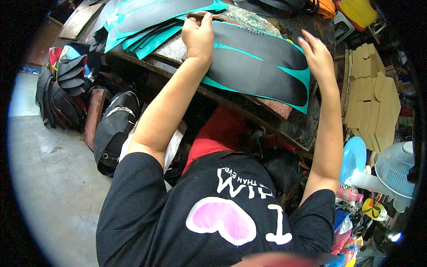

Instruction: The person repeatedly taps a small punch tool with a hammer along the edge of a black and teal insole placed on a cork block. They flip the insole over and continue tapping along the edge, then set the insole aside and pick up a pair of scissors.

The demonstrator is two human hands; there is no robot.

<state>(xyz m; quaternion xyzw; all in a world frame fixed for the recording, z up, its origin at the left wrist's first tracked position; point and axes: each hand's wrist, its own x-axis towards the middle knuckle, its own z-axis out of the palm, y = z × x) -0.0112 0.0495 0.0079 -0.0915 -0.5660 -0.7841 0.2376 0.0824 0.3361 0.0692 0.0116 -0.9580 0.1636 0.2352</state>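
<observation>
My left hand point(198, 39) is closed around a dark, slim tool point(205, 17), whose exact kind I cannot make out. The hand is over the left end of a teal sheet point(304, 75) bearing two long black sole shapes point(258, 73), which lies on the workbench. Beyond the sheet's right end, my right hand point(316, 55) is raised with its fingers stretched and apart, holding nothing. To the left of my left hand, a loose pile of similar teal and black sheets point(147, 26) lies fanned out.
Under the sheet are a reddish-brown board point(278, 108) and the dark workbench point(322, 107). On the floor at left stand a bundle of black soles point(62, 89) and a black bag point(116, 129). Cardboard boxes point(371, 102) and a fan point(395, 171) are at right.
</observation>
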